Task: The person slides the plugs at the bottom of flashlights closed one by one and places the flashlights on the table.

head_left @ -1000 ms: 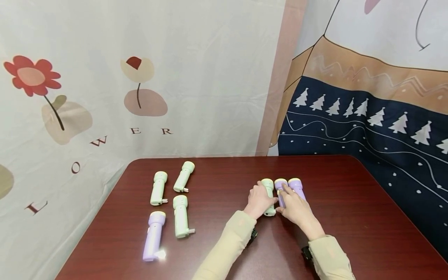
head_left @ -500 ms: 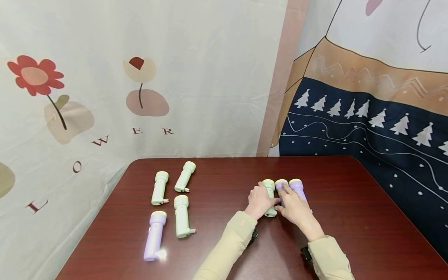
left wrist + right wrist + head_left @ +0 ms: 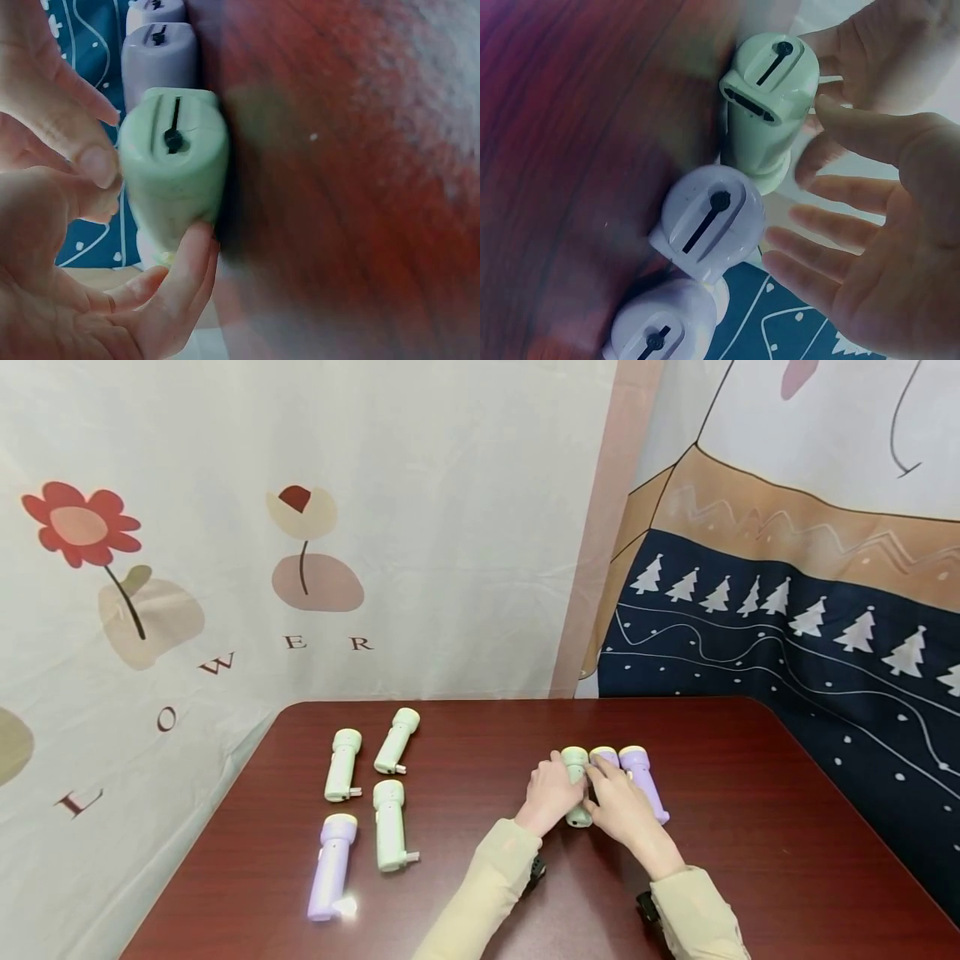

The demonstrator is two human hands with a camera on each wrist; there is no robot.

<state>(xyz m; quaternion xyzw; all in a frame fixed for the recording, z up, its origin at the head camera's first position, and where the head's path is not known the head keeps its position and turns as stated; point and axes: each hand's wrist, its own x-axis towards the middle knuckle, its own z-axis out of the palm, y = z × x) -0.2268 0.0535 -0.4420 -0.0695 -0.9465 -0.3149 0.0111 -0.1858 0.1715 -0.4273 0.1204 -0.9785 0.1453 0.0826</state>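
On the right half of the table, a pale green flashlight (image 3: pixel 576 762) lies beside two purple ones, heads pointing to the far side. My left hand (image 3: pixel 550 792) holds the green one between thumb and fingers; in the left wrist view its fingers (image 3: pixel 191 270) press the flashlight's side. My right hand (image 3: pixel 624 806) reaches over the middle purple flashlight (image 3: pixel 604 755) with loosely spread fingers, its thumb at the green body (image 3: pixel 772 90). The outer purple flashlight (image 3: pixel 645 781) lies just right of that hand. Black slots show on the butt ends in both wrist views.
Farther left on the dark red table (image 3: pixel 480 752) lie three green flashlights, one of them (image 3: pixel 389 827) nearer the middle, with plug prongs sticking out. A purple flashlight (image 3: pixel 330 868) lies nearer me, a bright glow at its base. Printed curtains (image 3: pixel 450 527) hang behind the table.
My right hand has shifted left toward the green flashlight, uncovering the outer purple flashlight's lower end. My left hand has moved slightly left. The flashlights at the left stay put.
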